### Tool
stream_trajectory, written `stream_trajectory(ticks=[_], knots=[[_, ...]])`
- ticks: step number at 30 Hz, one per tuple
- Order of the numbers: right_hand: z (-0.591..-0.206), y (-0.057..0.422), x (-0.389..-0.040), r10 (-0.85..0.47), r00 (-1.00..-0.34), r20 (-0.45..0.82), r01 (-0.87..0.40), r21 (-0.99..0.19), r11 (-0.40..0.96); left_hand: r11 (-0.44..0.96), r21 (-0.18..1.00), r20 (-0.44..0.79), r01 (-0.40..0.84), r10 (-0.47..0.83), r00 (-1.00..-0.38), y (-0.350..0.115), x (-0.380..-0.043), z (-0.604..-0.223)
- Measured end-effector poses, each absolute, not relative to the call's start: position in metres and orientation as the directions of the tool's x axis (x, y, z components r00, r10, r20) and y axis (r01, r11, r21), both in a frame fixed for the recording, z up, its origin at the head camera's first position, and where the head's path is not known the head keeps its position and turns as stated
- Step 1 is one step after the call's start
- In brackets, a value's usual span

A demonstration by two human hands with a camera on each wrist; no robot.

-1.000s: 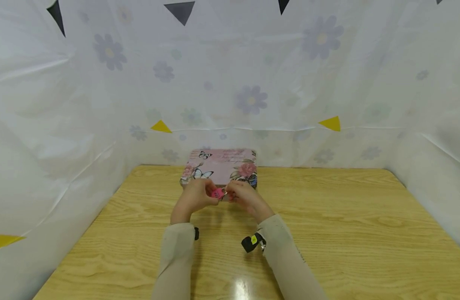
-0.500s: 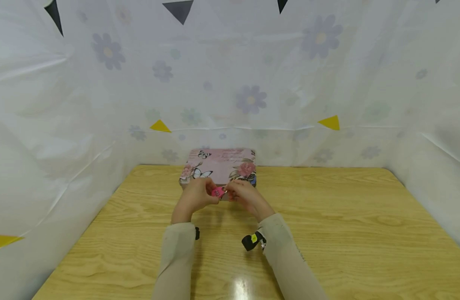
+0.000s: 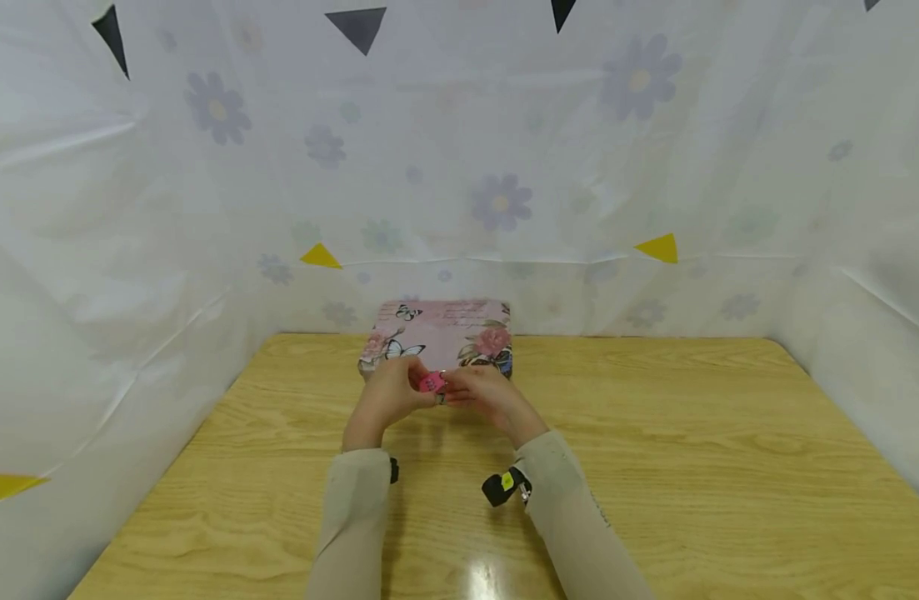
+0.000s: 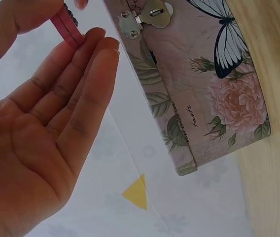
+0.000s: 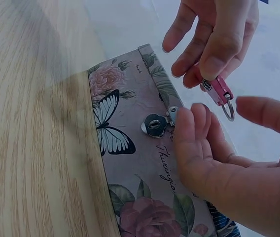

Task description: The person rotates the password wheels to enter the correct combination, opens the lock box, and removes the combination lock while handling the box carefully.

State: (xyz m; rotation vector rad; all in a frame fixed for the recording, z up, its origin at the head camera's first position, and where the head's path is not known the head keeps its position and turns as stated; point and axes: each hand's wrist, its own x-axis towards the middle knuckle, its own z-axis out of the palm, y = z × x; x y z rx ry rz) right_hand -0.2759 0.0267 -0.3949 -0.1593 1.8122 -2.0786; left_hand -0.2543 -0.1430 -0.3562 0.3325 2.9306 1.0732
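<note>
In the head view my left hand [image 3: 387,393] pinches a small pink combination padlock [image 3: 432,382] between thumb and fingers, just over the front edge of a pink floral box [image 3: 447,323]. The right wrist view shows the padlock's metal shackle [image 5: 230,110] pointing towards my right hand [image 5: 248,163], whose thumb and fingers stand apart on either side of it. That thumb tip is right beside the shackle. On the box front is a metal hasp latch [image 5: 155,125], its plate lying flat against the box. Number dials show along the padlock's side in the left wrist view.
The box stands at the back of a wood-grain table [image 3: 654,450], close to a white flowered curtain [image 3: 579,167] that hangs behind and at both sides. Black wrist straps are on both forearms; a black device [image 3: 498,488] hangs at the right wrist.
My right hand has shifted slightly left, and its fingers have straightened and come off the shackle they pinched. The left hand keeps holding the padlock in nearly the same place.
</note>
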Motion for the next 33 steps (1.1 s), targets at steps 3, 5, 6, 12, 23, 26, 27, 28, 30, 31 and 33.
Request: stream_trajectory(ticks=[3,5,6,12,23,26,27,28,30,31,33], knots=[[-0.395,0.028,-0.276,-0.38,-0.913,-0.149,0.199,-0.975,-0.095,0.74,0.644,0.076,0.194,0.191,-0.979,-0.143,-0.255,-0.356],[-0.394,0.029,-0.275,-0.387,-0.911,-0.144,0.199,-0.974,-0.106,0.738,0.646,0.081,0.194,0.186,-0.979,-0.142,-0.255,-0.356],[-0.393,0.029,-0.275,-0.389,-0.911,-0.141,0.198,-0.974,-0.112,0.74,0.644,0.085,0.195,0.185,-0.979,-0.142,-0.255,-0.356],[-0.391,0.028,-0.274,-0.362,-0.919,-0.157,0.216,-0.968,-0.128,0.75,0.637,0.076,0.178,0.169,-0.983,-0.139,-0.254,-0.355],[-0.388,0.026,-0.271,-0.281,-0.948,-0.152,0.187,-0.977,-0.101,0.734,0.658,0.079,0.17,0.157,-0.984,-0.133,-0.254,-0.357],[-0.387,0.025,-0.271,-0.253,-0.955,-0.155,0.184,-0.978,-0.093,0.727,0.659,0.091,0.192,0.176,-0.98,-0.131,-0.254,-0.357],[-0.387,0.026,-0.271,-0.247,-0.956,-0.157,0.184,-0.979,-0.089,0.726,0.658,0.097,0.2,0.182,-0.978,-0.131,-0.254,-0.357],[-0.387,0.026,-0.271,-0.239,-0.959,-0.156,0.18,-0.98,-0.082,0.725,0.656,0.102,0.208,0.188,-0.977,-0.13,-0.254,-0.357],[-0.386,0.025,-0.271,-0.224,-0.962,-0.154,0.173,-0.983,-0.069,0.723,0.656,0.102,0.214,0.196,-0.975,-0.13,-0.254,-0.357],[-0.386,0.025,-0.271,-0.222,-0.964,-0.148,0.166,-0.984,-0.063,0.721,0.66,0.097,0.211,0.197,-0.976,-0.129,-0.254,-0.357],[-0.386,0.025,-0.27,-0.216,-0.967,-0.135,0.148,-0.988,-0.043,0.718,0.665,0.084,0.205,0.202,-0.976,-0.128,-0.254,-0.357]])
